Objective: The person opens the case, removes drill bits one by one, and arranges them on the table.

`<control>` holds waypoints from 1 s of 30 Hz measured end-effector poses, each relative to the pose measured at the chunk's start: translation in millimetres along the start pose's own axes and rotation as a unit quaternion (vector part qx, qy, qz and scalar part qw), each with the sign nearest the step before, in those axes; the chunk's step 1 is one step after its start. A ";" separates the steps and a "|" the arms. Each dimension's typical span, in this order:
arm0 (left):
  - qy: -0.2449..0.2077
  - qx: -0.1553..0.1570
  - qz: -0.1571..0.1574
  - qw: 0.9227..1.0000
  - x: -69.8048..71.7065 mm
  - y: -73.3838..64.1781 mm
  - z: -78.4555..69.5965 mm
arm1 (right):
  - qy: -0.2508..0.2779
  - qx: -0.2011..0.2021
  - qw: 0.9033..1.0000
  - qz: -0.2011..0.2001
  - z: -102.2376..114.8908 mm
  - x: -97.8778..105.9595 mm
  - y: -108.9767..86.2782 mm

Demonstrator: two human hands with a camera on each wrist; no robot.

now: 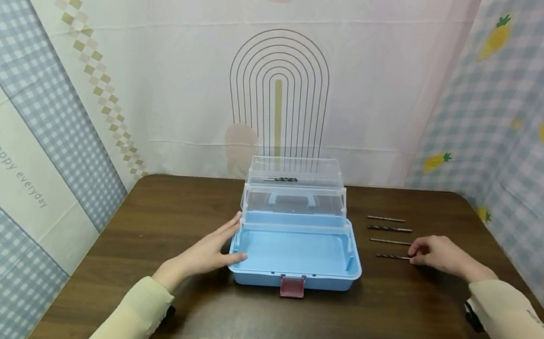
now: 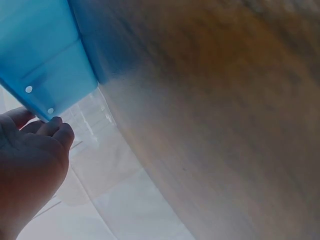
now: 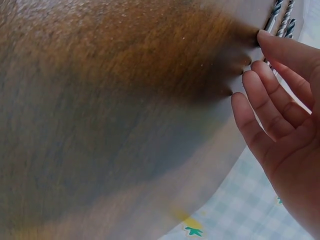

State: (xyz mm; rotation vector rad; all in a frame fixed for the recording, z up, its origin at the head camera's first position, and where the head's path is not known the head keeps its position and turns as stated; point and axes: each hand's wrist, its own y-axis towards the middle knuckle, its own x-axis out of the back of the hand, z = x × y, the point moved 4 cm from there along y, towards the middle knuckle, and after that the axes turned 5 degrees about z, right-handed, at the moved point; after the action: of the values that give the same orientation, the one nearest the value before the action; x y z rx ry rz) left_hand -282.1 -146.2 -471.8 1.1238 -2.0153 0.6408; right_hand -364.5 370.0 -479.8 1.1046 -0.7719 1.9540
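A light blue toolbox (image 1: 292,286) stands unlatched, its clear trays (image 1: 294,196) raised at the back. At its left side, my left hand (image 1: 206,251) holds the wall, thumb over the rim and fingers along the outside. The left wrist view shows those fingertips at the edge of the blue plastic (image 2: 65,75). To the right of the box, my right hand (image 1: 438,254) pinches the shank end of the nearest drill bit (image 1: 389,256), which lies on the table. In the right wrist view, the thumb meets that bit (image 3: 274,17), while the index fingertip is partly hidden.
More drill bits lie in a row behind the pinched one, including a dark bit (image 1: 388,229) and a thin bit (image 1: 385,218). Dark bits (image 1: 285,180) rest in the upper clear tray. A reddish latch (image 1: 292,287) hangs at the box front. Patterned cloth (image 1: 183,88) surrounds the wooden table (image 1: 244,333).
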 end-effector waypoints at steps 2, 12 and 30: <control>-0.001 -0.003 -0.001 1.000 0.0 -0.1 -0.1 | -0.003 0.001 1.000 0.001 -0.2 0.5 0.0; -0.009 0.001 0.004 1.000 1.6 -0.8 -1.1 | 0.004 -0.015 1.000 -0.004 -1.4 20.0 -0.3; -0.005 -0.005 -0.001 1.000 0.2 -1.7 -1.6 | -0.012 -0.022 0.999 -0.047 11.4 70.2 25.4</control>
State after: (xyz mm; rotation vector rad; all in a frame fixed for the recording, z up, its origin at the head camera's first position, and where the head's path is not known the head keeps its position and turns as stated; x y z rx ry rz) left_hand -280.1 -146.0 -470.6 1.1254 -2.0224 0.6259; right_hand -405.1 369.4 -416.1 1.1202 -0.7588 1.8404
